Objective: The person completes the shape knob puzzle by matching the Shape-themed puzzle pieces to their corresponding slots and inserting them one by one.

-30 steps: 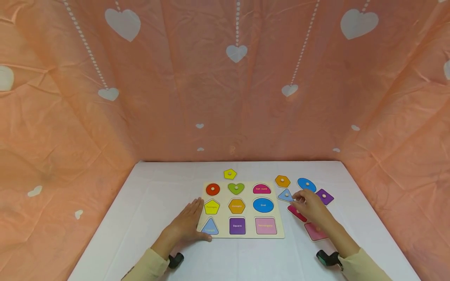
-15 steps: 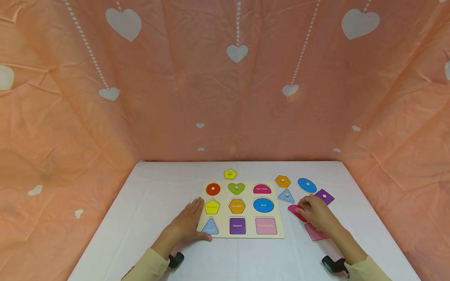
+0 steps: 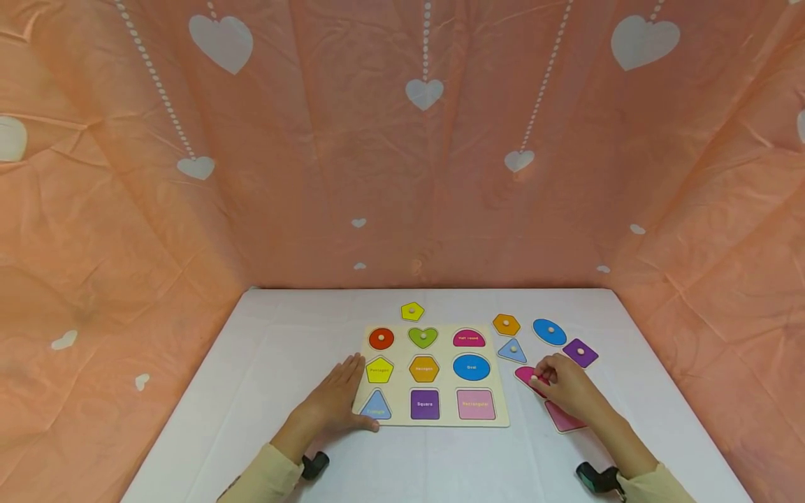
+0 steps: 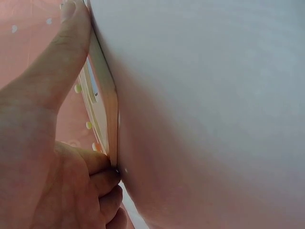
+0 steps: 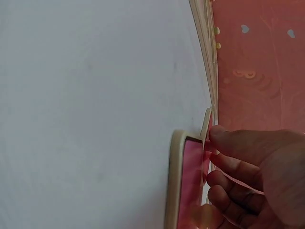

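Observation:
My left hand (image 3: 335, 397) rests at the left side of a cream wooden shape puzzle board (image 3: 400, 386), fingers straight along its edge and thumb at the near corner. In the left wrist view, fingertips touch the board's edge (image 4: 113, 119). Right of the board, my right hand (image 3: 571, 388) pinches the small knob of a dark pink half-round puzzle piece (image 3: 524, 374), which lies on the table, partly hidden by the fingers. Just below that hand sits a pink rectangular piece (image 3: 562, 418), also large in the right wrist view. A red circle (image 3: 381, 345) and a green heart (image 3: 423, 344) are in the board.
Loose knobbed pieces lie around the board: a yellow pentagon (image 3: 411, 316) behind it, and at the right an orange hexagon (image 3: 506, 329), light blue triangle (image 3: 510, 354), blue oval (image 3: 546, 334) and purple square (image 3: 582, 360). A peach curtain (image 3: 415, 195) surrounds the white table (image 3: 295, 335).
My right hand has moved from beside the light blue triangle toward me and slightly right, onto the half-round piece's knob. The left hand and the board have stayed put.

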The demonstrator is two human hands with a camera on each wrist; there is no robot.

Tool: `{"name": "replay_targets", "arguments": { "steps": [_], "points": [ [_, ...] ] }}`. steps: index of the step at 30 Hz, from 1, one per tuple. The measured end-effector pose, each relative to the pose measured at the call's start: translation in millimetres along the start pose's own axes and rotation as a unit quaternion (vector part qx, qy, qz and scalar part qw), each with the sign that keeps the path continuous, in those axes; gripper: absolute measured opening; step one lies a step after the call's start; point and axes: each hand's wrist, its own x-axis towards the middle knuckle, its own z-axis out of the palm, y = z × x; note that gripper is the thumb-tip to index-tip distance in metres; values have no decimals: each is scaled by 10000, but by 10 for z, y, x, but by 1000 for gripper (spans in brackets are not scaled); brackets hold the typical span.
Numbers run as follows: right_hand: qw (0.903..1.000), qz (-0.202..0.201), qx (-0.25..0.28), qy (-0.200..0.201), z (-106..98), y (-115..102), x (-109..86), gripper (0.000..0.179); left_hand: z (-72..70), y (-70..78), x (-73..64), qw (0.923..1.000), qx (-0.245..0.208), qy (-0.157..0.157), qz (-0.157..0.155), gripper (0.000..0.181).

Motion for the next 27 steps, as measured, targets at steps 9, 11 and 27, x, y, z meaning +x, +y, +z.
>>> {"name": "replay_targets", "arguments": {
  "steps": [9, 11, 27],
  "points": [
    [10000, 58, 21, -36, 4, -3, 1, 17, 4, -1, 3, 10000, -8, 11, 2, 134],
    [9999, 110, 17, -65, -4, -18, 3, 18, 7, -5, 4, 10000, -18, 26, 14, 134],
    [9993, 294, 103, -183, -25, -120, 63, 21, 12, -6, 5, 10000, 22, 1, 26, 135]
  ]
}}
